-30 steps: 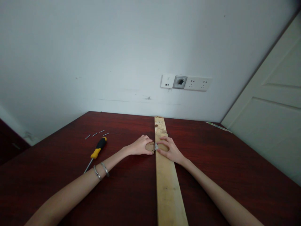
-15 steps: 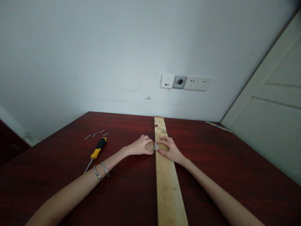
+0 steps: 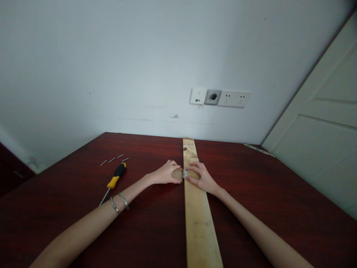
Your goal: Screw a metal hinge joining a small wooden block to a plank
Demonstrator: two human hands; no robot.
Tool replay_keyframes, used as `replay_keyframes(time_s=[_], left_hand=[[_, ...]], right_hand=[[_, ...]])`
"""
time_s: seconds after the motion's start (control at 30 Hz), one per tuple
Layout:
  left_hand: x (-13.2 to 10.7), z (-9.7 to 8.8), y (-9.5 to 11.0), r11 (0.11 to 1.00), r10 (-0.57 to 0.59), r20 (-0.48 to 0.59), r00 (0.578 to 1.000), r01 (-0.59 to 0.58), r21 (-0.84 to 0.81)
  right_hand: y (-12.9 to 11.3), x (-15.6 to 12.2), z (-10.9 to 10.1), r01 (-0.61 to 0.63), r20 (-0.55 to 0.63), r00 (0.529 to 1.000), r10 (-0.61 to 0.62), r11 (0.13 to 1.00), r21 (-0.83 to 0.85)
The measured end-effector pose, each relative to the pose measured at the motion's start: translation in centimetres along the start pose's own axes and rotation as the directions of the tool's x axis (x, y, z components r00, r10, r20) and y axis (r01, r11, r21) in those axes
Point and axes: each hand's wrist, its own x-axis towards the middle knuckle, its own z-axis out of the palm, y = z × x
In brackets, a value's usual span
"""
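Note:
A long pale wooden plank (image 3: 199,223) lies lengthwise on the dark red table. At its left edge sits a small silvery metal piece that looks like a hinge (image 3: 185,174). My left hand (image 3: 167,173) grips a small tan wooden piece (image 3: 177,174) with dark specks, thumb and fingers on opposite sides, its end up against the plank's edge beside the hinge. Resting over the plank, my right hand (image 3: 203,178) has thumb and index finger curved around the hinge, their tips at its ends. The hinge's finer details are too small to make out.
A yellow and black screwdriver (image 3: 117,176) lies left of my left forearm, which covers its tip. Several thin metal screws or pins (image 3: 112,159) lie beyond it on the table (image 3: 156,230). Wall sockets (image 3: 234,99) are behind, and a white door (image 3: 320,123) stands at the right.

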Motion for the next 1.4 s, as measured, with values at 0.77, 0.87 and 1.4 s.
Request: replay_keyframes(time_s=[0.77, 0.87, 1.4], left_hand=[[-0.5, -2.1, 1.9, 1.0, 0.005, -0.071, 0.997, -0.004, 0.012], [-0.9, -3.6, 1.8, 0.998, 0.053, -0.162, 0.985, -0.045, 0.054], [-12.6, -16.2, -16.3, 0.652, -0.7, -0.202, 0.685, 0.728, 0.211]], right_hand=[[0.2, 0.1, -0.1, -0.033, -0.03, 0.999, 0.037, 0.994, 0.107], [0.3, 0.1, -0.1, -0.054, -0.055, 0.997, 0.063, 0.986, 0.16], [1.3, 0.2, 0.1, -0.096, -0.218, 0.966, 0.141, 0.974, 0.205]])
